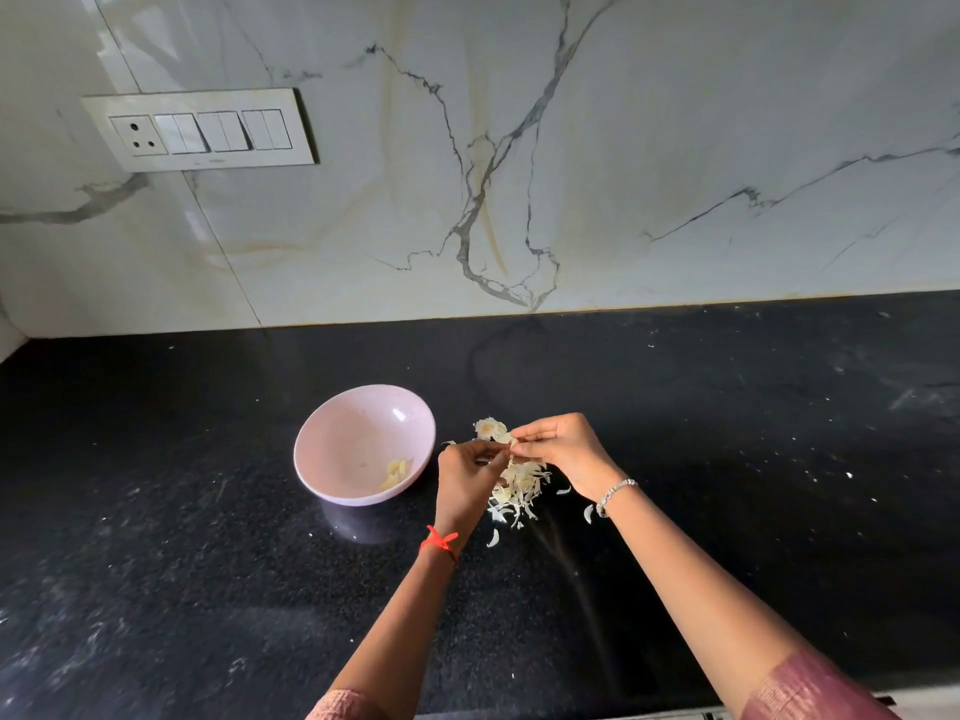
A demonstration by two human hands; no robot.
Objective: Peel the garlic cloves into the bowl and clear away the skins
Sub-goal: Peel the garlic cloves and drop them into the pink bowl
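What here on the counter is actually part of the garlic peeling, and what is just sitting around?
Part of the job: pink bowl; peeled cloves inside it; garlic clove pinched between left hand and right hand; pile of skins.

Just there: switch panel; marble wall.

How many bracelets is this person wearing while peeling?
2. A red thread band is tied round the left wrist; a silver chain bracelet sits on the right wrist. Sleeves could hide more higher up the arms.
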